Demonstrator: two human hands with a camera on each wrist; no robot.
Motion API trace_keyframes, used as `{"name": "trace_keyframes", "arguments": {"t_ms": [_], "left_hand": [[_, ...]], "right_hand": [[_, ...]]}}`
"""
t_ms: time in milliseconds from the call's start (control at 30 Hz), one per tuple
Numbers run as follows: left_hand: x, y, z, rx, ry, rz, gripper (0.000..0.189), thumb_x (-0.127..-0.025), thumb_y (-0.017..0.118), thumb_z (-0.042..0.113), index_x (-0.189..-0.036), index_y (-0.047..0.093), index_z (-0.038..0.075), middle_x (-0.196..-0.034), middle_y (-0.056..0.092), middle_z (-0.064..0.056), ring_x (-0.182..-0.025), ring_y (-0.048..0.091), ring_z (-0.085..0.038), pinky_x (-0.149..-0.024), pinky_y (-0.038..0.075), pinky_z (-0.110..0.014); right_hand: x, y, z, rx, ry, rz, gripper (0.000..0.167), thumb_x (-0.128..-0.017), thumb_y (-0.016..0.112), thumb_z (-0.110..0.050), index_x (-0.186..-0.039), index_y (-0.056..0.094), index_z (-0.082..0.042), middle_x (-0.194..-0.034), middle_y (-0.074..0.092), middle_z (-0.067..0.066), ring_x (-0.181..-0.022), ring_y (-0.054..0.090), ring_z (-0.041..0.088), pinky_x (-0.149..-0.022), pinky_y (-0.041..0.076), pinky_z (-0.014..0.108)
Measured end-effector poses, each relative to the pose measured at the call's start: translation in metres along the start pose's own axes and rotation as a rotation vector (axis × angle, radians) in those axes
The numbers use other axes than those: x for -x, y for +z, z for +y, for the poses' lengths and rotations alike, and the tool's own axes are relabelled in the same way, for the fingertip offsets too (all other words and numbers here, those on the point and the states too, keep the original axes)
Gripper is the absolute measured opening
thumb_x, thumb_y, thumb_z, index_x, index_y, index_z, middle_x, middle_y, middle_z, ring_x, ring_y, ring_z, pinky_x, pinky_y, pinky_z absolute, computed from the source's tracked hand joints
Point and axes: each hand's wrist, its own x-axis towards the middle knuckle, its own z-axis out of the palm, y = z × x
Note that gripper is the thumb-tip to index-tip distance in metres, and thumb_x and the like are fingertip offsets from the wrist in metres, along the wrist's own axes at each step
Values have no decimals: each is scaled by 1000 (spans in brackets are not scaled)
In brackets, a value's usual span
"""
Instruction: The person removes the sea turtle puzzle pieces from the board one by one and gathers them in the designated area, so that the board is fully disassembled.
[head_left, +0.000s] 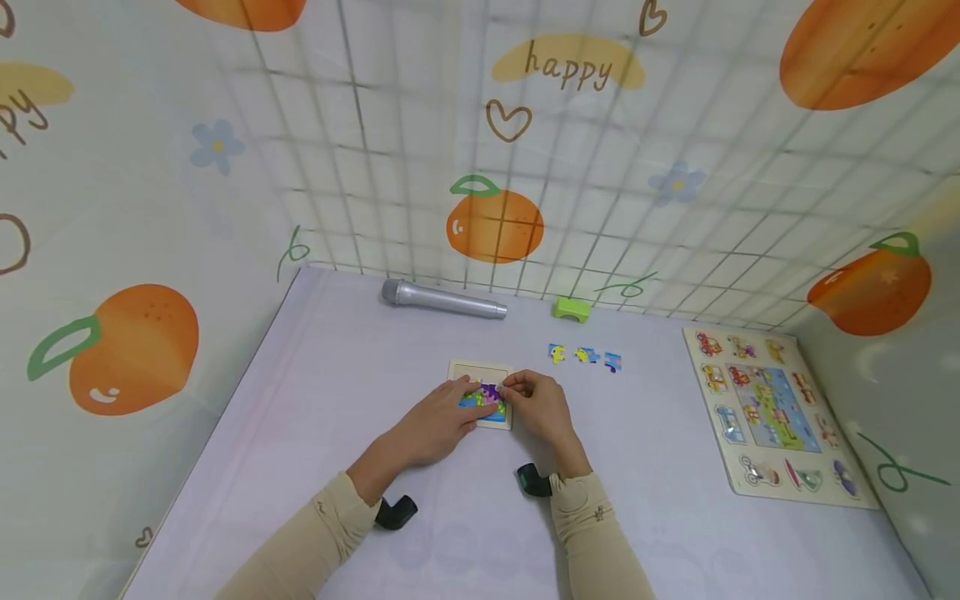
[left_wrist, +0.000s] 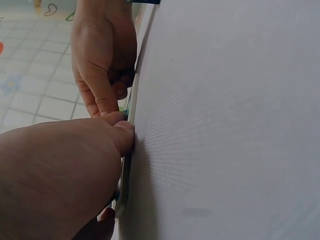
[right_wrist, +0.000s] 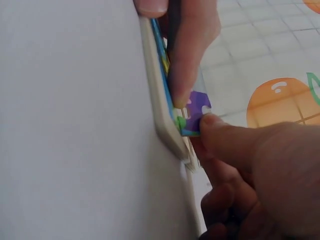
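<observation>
A small jigsaw tray (head_left: pixel 482 365) with a pale frame lies on the table, its lower part holding colourful pieces. My left hand (head_left: pixel 437 419) rests over its left side. One extended finger (right_wrist: pixel 186 75) presses on the pieces, and a fingertip (right_wrist: pixel 151 6) touches the front rim. At the tray's right side, my right hand (head_left: pixel 542 406) pinches a purple puzzle piece (right_wrist: pixel 197 106) between thumb and fingers. That piece tilts up over the frame's edge in the right wrist view. In the left wrist view both hands meet at the tray, and their fingers hide most of the pieces.
Several loose puzzle pieces (head_left: pixel 587 355) lie behind and right of the tray. Farther back are a silver microphone (head_left: pixel 446 298) and a green arch block (head_left: pixel 572 310). A large picture puzzle board (head_left: pixel 780 417) lies at the right. A patterned cloth with a grid stands behind the table.
</observation>
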Motion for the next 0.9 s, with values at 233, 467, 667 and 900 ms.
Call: {"name": "trace_keyframes", "arguments": {"t_ms": [233, 467, 667, 900], "left_hand": [[1, -4, 3, 0, 5, -3, 44, -109, 49, 33, -152, 48, 40, -163, 36, -9, -156, 26, -34, -127, 27, -48], [2, -4, 3, -21, 13, 7, 44, -109, 49, 32, -152, 48, 38, -162, 37, -10, -156, 27, -35, -127, 28, -49], [1, -3, 4, -3, -21, -11, 44, -108, 49, 35, -152, 46, 42, -163, 36, -8, -157, 24, -32, -128, 26, -48], [0, -3, 5, 0, -30, -8, 44, -109, 49, 35, -152, 46, 43, -163, 36, -7, -157, 24, -31, -128, 25, -46]], "right_hand": [[1, -1, -1, -28, 10, 4, 7, -94, 74, -18, -98, 74, -13, -89, 74, 1, -79, 59, 15, -70, 45, 26], [-1, -1, -1, -39, 30, 22, 8, -95, 72, -19, -100, 74, -12, -90, 73, 2, -81, 60, 16, -69, 46, 25], [-5, -4, 0, -31, 106, 78, 13, -97, 71, -22, -105, 74, -13, -95, 73, 3, -86, 61, 19, -72, 49, 25], [-6, -17, 7, 6, 190, 154, 15, -97, 70, -23, -107, 76, -14, -98, 73, 4, -90, 61, 21, -73, 48, 26]]}}
